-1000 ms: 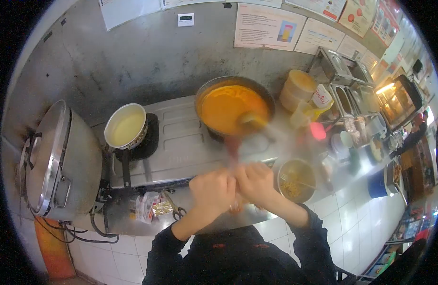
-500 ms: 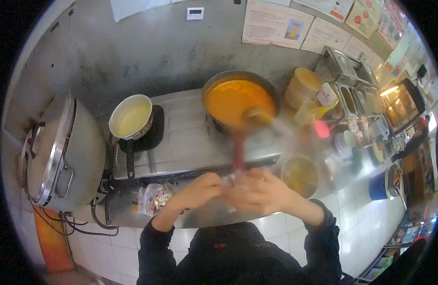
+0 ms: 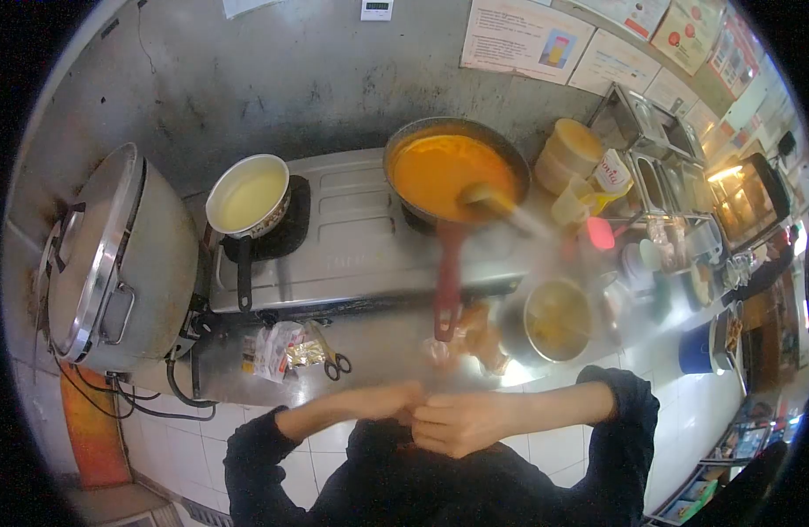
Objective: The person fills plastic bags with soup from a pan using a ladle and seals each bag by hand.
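Observation:
My left hand (image 3: pixel 394 400) and my right hand (image 3: pixel 457 423) meet in front of my body, near the counter's front edge. The right fingers are curled closed. On the left, the partly visible fingers look pinched against the right hand; anything held between them is hidden. Beyond them a frying pan (image 3: pixel 402 186) of orange sauce sits on the stove, its red handle (image 3: pixel 447 281) pointing at me. A ladle (image 3: pixel 485 195) rests in the sauce. Beside the handle lies a blurred clear plastic bag (image 3: pixel 481 341) with brownish contents.
A small saucepan (image 3: pixel 248 220) with pale yellow liquid stands on the left burner, near a large lidded cooker (image 3: pixel 150 272). Scissors (image 3: pixel 337 362) and torn packets (image 3: pixel 281 350) lie on the front counter. At right are a metal pot (image 3: pixel 558 321), a pink utensil (image 3: pixel 600 234) and tubs (image 3: pixel 567 156).
Both hands have drawn back from above the pan handle toward my body. The handle, the plastic bag and the scissors now show more fully. The view has shifted slightly.

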Demonstrator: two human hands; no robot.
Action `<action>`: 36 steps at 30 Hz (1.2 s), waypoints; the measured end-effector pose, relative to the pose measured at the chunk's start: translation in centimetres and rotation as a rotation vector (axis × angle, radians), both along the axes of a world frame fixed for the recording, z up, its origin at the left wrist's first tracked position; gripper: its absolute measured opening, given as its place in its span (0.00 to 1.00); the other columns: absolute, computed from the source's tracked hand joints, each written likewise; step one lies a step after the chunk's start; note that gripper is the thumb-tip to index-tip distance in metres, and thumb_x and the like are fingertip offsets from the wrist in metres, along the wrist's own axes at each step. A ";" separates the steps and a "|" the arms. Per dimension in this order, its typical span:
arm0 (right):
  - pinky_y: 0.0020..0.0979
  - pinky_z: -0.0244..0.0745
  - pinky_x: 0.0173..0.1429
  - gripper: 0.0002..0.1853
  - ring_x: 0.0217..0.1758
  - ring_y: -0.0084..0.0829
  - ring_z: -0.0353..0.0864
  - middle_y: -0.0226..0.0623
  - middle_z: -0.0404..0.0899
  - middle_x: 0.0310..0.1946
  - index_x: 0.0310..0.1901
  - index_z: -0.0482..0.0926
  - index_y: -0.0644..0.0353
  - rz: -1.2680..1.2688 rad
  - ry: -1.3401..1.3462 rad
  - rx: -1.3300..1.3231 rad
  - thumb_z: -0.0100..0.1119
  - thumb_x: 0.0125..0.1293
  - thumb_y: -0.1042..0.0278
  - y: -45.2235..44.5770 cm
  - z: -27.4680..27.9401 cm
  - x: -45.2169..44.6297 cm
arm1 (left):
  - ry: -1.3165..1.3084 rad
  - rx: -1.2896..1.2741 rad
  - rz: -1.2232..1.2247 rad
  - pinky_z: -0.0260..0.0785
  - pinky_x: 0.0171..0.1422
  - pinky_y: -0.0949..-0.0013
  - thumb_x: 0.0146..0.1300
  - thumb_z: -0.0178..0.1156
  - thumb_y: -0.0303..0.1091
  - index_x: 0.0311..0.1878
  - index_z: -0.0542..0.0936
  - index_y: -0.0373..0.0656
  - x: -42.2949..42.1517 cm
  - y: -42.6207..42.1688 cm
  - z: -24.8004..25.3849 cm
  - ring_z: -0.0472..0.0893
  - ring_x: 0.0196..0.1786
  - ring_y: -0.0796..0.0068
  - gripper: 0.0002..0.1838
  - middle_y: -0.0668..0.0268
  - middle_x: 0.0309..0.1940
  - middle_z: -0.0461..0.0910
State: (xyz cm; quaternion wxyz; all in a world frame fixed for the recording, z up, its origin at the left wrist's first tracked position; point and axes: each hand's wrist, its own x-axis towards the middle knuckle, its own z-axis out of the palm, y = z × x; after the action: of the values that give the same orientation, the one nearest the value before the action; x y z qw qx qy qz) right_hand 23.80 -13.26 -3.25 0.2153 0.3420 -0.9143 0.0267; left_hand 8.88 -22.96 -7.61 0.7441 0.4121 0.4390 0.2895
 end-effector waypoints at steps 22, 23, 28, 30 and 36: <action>0.42 0.21 0.71 0.34 0.72 0.35 0.25 0.38 0.37 0.69 0.67 0.47 0.48 -0.791 -1.795 -1.606 0.32 0.64 0.39 -5.1 -27.5 14.3 | 0.767 0.213 0.614 0.63 0.29 0.55 0.53 0.50 0.38 0.19 0.75 0.36 -3.3 -3.5 -4.1 0.73 0.21 0.51 0.15 0.52 0.15 0.72; 0.44 0.21 0.70 0.35 0.72 0.38 0.27 0.38 0.38 0.69 0.67 0.48 0.47 -0.613 -1.681 -1.565 0.35 0.63 0.38 -5.3 -32.8 16.2 | 0.745 0.235 0.656 0.63 0.29 0.55 0.53 0.50 0.38 0.18 0.75 0.35 -3.1 -3.2 -4.3 0.73 0.22 0.50 0.16 0.52 0.15 0.72; 0.49 0.51 0.65 0.26 0.62 0.47 0.60 0.44 0.55 0.64 0.59 0.66 0.46 -1.229 -1.392 -0.296 0.44 0.61 0.45 -3.4 -29.3 11.5 | 0.933 0.241 0.547 0.65 0.31 0.55 0.54 0.49 0.39 0.21 0.76 0.36 -1.5 -2.1 -3.9 0.75 0.24 0.50 0.16 0.51 0.17 0.73; 0.40 0.67 0.51 0.19 0.49 0.43 0.73 0.49 0.75 0.41 0.49 0.72 0.54 -0.953 -1.287 -0.919 0.53 0.57 0.58 -1.6 -24.1 9.2 | 0.970 0.222 0.488 0.66 0.32 0.55 0.54 0.49 0.39 0.22 0.77 0.37 -0.4 -2.0 -4.2 0.76 0.26 0.50 0.16 0.50 0.18 0.74; 0.38 0.65 0.36 0.10 0.31 0.43 0.74 0.42 0.73 0.27 0.32 0.70 0.61 -0.993 -0.407 -0.668 0.52 0.56 0.63 -3.6 -7.2 1.4 | 0.889 0.353 0.446 0.65 0.33 0.54 0.55 0.51 0.36 0.25 0.77 0.37 3.1 -2.8 -6.5 0.76 0.29 0.50 0.13 0.49 0.23 0.75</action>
State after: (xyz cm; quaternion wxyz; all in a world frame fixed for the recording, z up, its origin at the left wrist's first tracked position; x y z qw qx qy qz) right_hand 25.18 -16.81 -10.48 0.1190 -0.2209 -0.9290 0.2721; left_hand 11.98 -25.75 -14.09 0.3257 0.5107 0.7337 0.3078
